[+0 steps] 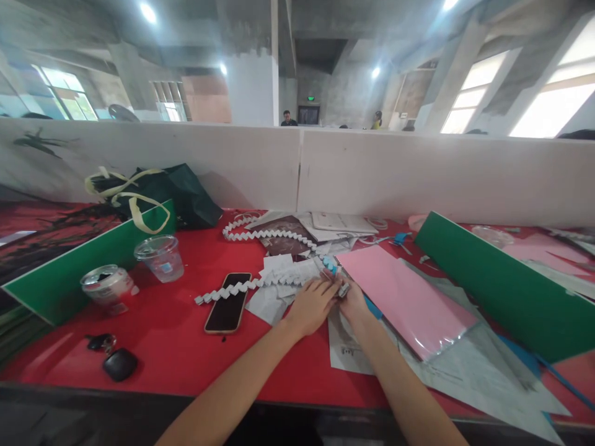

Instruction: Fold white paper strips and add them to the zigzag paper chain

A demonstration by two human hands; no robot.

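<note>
A long zigzag folded-paper chain (242,287), mostly white with a short blue stretch, winds across the red table. One end lies over the black phone (227,303); another length loops toward the back by the partition. My left hand (315,302) is closed, its fingertips pinching the chain near the blue links. Close against it, my right hand (353,302) grips the same part from the right, with a small folded piece showing between the hands. The exact finger contact is partly hidden. Loose white paper strips (283,272) lie beneath and left of my hands.
A pink sheet in a clear sleeve (404,297) lies right of my hands on papers. Green dividers (502,279) flank the table. At left stand a plastic cup (160,259) and a can (109,289), with keys (118,363) nearer me. A dark bag (181,195) sits behind.
</note>
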